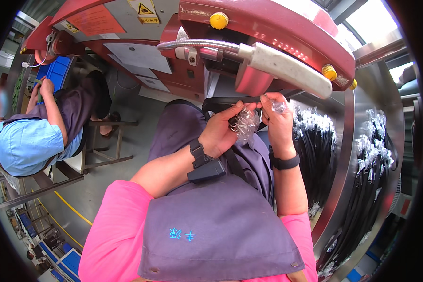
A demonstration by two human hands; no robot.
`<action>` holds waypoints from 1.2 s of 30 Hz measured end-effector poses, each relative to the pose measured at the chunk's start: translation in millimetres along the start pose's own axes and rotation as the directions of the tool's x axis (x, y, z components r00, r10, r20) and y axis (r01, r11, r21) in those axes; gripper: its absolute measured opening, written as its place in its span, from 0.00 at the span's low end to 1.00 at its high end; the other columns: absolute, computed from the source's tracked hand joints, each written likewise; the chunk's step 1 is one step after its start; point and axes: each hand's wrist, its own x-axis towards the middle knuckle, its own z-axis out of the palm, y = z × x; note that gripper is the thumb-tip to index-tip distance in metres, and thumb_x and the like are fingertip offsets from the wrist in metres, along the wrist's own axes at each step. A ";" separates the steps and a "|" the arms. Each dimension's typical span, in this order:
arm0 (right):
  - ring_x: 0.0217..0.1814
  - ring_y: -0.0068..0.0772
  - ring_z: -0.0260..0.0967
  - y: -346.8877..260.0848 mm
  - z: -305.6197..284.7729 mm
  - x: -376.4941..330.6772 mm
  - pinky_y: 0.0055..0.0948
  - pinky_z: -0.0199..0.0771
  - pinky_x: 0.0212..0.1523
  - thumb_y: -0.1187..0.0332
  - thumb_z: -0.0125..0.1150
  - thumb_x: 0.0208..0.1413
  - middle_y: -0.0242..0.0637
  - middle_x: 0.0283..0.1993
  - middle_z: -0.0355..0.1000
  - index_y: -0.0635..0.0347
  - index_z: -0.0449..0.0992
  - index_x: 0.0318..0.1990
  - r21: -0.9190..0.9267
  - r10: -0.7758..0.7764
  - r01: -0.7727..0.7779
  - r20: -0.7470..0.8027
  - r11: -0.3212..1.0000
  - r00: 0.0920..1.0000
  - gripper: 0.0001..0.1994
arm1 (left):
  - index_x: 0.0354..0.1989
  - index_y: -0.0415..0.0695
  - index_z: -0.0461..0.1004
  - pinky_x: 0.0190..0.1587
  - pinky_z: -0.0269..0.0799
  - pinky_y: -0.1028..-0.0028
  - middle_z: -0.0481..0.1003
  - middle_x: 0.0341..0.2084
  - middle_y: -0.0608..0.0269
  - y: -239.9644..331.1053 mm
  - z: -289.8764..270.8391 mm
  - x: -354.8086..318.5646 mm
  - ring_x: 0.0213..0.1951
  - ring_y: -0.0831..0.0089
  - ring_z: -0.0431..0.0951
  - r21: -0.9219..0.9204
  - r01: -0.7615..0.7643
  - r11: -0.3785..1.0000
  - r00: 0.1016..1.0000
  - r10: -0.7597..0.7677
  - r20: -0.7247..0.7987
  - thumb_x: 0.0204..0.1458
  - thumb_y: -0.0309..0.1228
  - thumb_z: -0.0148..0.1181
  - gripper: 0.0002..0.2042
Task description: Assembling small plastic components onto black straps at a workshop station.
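Closest to view, filling six o'clock: purple-grey apron (pixel 221 211) with turquoise stitching and snaps near its lower edge, flanked by bright pink sleeves (pixel 113 225). Next in size, arching from twelve to two o'clock: red machine (pixel 263 23), fitted with a pale handle (pixel 289 70) between one and two, and with yellow knobs (pixel 219 20). At three o'clock and a little past it, divided by a metal frame (pixel 347 141): hanging bundles of dark straps (pixel 317 155), wrapped at their upper ends in crinkled clear film. At nine o'clock: seated co-worker (pixel 30 141) in a light blue shirt, close to a blue bin (pixel 56 68) near ten.

Just above centre, raised below the handle: left hand (pixel 221 129), wearing a dark wristband with a black box (pixel 207 171). Toward two o'clock from it, near but apart: right hand (pixel 279 120), banded in black at the wrist. Stretched between both, toward twelve to one o'clock: black strap (pixel 228 100). Left thumb and fingers clamped on strap; right thumb and fingertips pinched together on it, too. Bunched between the palms: clear plastic (pixel 247 126). Smallest, by the left fingers: metal ring (pixel 232 123), partly hidden. Cannot tell whether joined to the strap.
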 end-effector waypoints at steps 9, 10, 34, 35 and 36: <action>0.19 0.08 0.54 -13.1 -8.2 -9.9 0.13 0.50 0.18 0.75 0.64 0.53 0.27 0.26 0.70 0.61 0.72 0.44 0.056 -0.117 0.118 -0.019 0.991 0.993 0.11 | 0.43 0.34 0.72 0.44 0.74 0.68 0.76 0.39 0.54 -4.3 16.6 -0.1 0.38 0.69 0.77 0.021 0.043 0.999 0.998 -0.042 -0.043 0.59 0.31 0.53 0.12; 0.19 0.08 0.55 -13.6 -9.3 -13.4 0.13 0.51 0.19 0.75 0.64 0.53 0.26 0.26 0.70 0.61 0.72 0.45 0.034 -0.151 0.152 -0.015 0.988 0.988 0.12 | 0.42 0.34 0.72 0.44 0.74 0.67 0.76 0.38 0.54 -3.5 16.3 -1.5 0.38 0.68 0.77 0.040 0.063 0.997 0.997 -0.062 -0.041 0.58 0.30 0.52 0.11; 0.21 0.23 0.63 12.3 -21.6 -14.5 0.25 0.65 0.27 0.52 0.56 0.59 0.30 0.19 0.65 0.58 0.68 0.21 0.052 0.012 -0.003 -0.181 0.999 0.983 0.21 | 0.30 0.36 0.70 0.42 0.77 0.62 0.72 0.24 0.57 -36.0 -4.9 -6.1 0.35 0.61 0.79 0.141 0.435 0.889 0.896 -0.411 -0.168 0.56 0.30 0.51 0.09; 0.21 0.25 0.64 10.9 -22.2 -13.7 0.26 0.66 0.27 0.50 0.55 0.60 0.30 0.18 0.64 0.57 0.67 0.21 0.218 0.133 -0.100 -0.144 0.971 0.981 0.22 | 0.31 0.37 0.70 0.43 0.77 0.62 0.72 0.24 0.58 -37.4 -6.1 -6.1 0.36 0.61 0.79 0.149 0.433 0.889 0.899 -0.414 -0.143 0.57 0.31 0.51 0.09; 0.22 0.29 0.66 11.8 -28.6 -10.7 0.31 0.69 0.28 0.48 0.52 0.60 0.29 0.17 0.60 0.55 0.64 0.20 0.321 0.156 -0.130 -0.057 0.938 0.986 0.23 | 0.34 0.37 0.71 0.44 0.77 0.64 0.72 0.25 0.59 -37.1 -6.8 -8.3 0.36 0.63 0.78 0.156 0.423 0.893 0.906 -0.409 -0.114 0.59 0.33 0.51 0.10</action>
